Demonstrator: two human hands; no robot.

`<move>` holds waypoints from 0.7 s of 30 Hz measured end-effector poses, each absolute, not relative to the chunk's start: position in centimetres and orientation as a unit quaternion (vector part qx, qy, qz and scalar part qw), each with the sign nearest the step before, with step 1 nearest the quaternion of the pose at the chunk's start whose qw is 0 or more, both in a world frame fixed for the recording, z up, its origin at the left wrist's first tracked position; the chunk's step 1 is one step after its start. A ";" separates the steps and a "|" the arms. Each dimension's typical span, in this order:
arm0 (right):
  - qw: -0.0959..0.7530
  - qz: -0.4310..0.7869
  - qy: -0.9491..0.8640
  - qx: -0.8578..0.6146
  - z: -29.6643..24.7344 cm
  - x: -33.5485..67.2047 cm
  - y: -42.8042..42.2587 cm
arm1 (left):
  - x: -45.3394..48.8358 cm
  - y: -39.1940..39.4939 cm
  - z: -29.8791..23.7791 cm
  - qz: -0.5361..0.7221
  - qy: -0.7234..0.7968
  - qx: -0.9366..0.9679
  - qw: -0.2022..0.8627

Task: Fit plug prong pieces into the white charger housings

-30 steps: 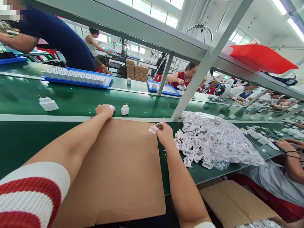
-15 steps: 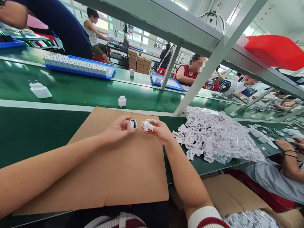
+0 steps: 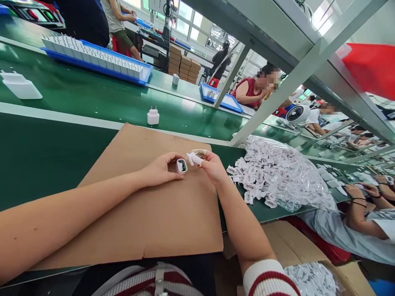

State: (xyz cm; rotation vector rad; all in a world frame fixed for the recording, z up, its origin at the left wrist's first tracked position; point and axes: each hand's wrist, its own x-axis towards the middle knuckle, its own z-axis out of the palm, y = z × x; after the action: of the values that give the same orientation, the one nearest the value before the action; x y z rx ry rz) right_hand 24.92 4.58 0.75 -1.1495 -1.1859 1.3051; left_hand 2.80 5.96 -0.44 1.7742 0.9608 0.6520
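Observation:
My left hand [image 3: 162,169] is closed around a small white charger body [image 3: 182,165], its open end facing up. Just to its right, my right hand [image 3: 212,165] pinches a small white plug cap [image 3: 194,158] between the fingertips. Both hands hover over a brown cardboard sheet [image 3: 154,205] on the green bench. The two parts are close together but apart.
A clear bag of white plug caps [image 3: 274,174] lies to the right. One white charger [image 3: 153,116] stands on the green belt [image 3: 77,98], another [image 3: 19,86] at far left. A blue tray of chargers [image 3: 92,57] sits behind. A person's hands [image 3: 364,191] work at right.
My left hand came back from the belt holding a charger body and met my right hand over the cardboard. The view has tilted down.

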 end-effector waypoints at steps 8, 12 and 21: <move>0.512 0.478 -0.549 -0.455 1.3 24.0 3.7 | 1.9 6.6 0.2 0.249 0.377 0.684 0.573; 0.504 0.502 -0.564 -0.419 1.1 23.7 3.5 | 2.0 6.5 0.5 0.251 0.388 0.694 0.553; 0.490 0.209 -0.709 -0.462 1.5 22.2 2.3 | 1.9 6.8 -0.8 0.268 0.364 0.716 0.532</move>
State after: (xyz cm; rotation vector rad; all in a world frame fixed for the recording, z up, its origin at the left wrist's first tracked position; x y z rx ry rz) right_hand 22.17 2.30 1.48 -1.1213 -1.7226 0.5077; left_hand 1.93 6.82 -0.83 1.7077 0.8689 0.6395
